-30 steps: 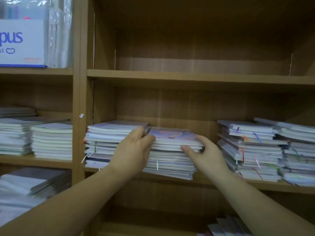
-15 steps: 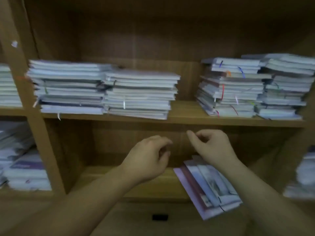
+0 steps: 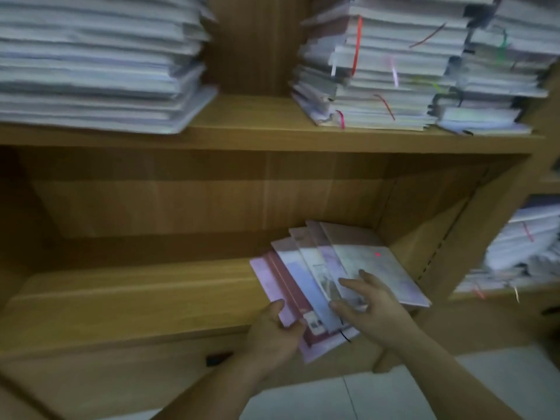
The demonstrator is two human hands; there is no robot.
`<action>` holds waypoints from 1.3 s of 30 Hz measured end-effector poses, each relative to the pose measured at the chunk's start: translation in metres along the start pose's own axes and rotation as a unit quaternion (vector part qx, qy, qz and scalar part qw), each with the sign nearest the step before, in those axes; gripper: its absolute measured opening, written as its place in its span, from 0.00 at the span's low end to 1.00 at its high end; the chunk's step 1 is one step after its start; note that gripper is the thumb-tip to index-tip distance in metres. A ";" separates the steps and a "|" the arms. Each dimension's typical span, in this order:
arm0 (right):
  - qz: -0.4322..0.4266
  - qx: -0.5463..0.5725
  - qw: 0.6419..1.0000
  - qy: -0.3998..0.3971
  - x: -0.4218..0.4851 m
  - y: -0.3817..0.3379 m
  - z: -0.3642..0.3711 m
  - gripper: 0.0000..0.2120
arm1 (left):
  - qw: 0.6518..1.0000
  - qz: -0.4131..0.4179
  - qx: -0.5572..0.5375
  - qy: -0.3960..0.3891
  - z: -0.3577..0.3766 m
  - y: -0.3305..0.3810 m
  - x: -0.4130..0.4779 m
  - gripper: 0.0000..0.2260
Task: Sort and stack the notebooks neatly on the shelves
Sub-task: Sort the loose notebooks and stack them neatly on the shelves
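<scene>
Several pink and white notebooks (image 3: 357,262) lie fanned out at the right end of the lower shelf (image 3: 127,298), overhanging its front edge. My left hand (image 3: 275,331) holds the near left corner of the pile, thumb on top of the pink cover. My right hand (image 3: 372,304) rests on the upper notebooks with its fingers spread and loosely bent. On the shelf above (image 3: 272,131) stand a tall stack (image 3: 97,62) at the left and two stacks with coloured ribbons (image 3: 378,71) at the right.
The wooden side panel (image 3: 448,237) closes the compartment just right of the fanned pile. More notebook stacks (image 3: 527,244) sit in the neighbouring bay at the right. A light tiled floor (image 3: 348,398) shows below the shelf front.
My view has dropped to the lower shelf. Both hands came down from the middle-shelf stack and now lie on the fanned notebooks.
</scene>
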State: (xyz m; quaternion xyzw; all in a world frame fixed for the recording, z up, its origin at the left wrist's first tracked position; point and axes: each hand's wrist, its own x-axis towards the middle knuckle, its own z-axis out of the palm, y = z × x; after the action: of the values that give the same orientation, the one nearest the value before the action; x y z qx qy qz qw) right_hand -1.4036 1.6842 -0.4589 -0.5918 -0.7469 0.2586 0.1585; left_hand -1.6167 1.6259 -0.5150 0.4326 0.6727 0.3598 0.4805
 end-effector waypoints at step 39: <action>0.239 0.041 0.967 0.073 0.010 0.059 0.001 0.50 | 0.991 0.063 0.113 0.038 -0.003 0.026 0.010 0.26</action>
State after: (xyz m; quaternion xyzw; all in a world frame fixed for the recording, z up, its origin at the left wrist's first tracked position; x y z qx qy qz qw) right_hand -1.3597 1.7035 -0.4941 -0.7637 -0.5587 0.2752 0.1699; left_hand -1.6151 1.6449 -0.4939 0.5118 0.6981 0.3270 0.3792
